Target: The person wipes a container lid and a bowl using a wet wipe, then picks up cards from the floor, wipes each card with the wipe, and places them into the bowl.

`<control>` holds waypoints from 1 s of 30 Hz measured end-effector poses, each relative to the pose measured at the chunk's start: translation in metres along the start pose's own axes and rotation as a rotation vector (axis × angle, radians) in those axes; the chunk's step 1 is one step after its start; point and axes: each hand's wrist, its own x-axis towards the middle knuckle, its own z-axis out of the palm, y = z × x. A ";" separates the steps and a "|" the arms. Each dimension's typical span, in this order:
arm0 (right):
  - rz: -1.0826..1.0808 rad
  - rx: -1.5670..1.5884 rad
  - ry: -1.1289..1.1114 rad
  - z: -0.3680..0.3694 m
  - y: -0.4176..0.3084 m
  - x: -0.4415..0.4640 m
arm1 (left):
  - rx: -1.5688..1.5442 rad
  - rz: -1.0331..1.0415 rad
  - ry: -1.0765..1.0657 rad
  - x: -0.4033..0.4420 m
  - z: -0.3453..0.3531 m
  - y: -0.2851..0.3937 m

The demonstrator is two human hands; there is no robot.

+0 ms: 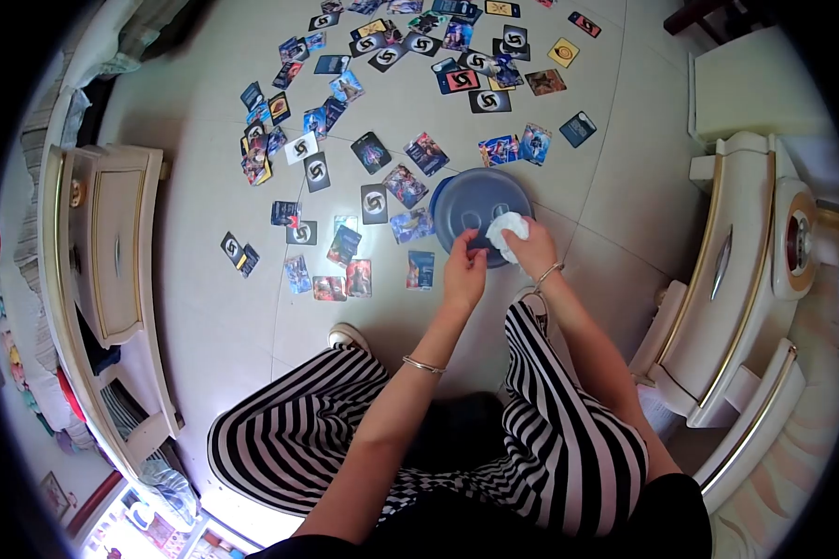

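Observation:
A round blue-grey lidded container (475,191) stands on the tiled floor in front of me. Over its right part my right hand (533,250) holds a crumpled white cloth or tissue (506,233). My left hand (465,270) is at the container's near edge, its fingers bent together; whether anything small is between them cannot be made out. Many picture cards lie around, among them a dark one with a swirl mark (375,204) and a blue one (420,269) just left of my left hand.
More cards (477,62) are scattered farther ahead and to the left. A cream cabinet (116,252) stands at the left, another with a drawer (718,279) at the right. My striped legs (298,419) are bent on both sides below my hands.

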 end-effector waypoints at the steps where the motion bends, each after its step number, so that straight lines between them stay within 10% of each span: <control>1: 0.009 0.007 0.002 0.001 -0.006 0.002 | 0.009 -0.005 -0.006 0.004 0.002 0.005; 25: 0.101 -0.415 -0.112 0.017 -0.041 0.018 | -0.036 0.060 -0.115 0.023 -0.003 0.011; 30: 0.086 -0.615 -0.212 0.010 -0.058 0.025 | 0.398 0.246 0.349 0.053 -0.049 -0.005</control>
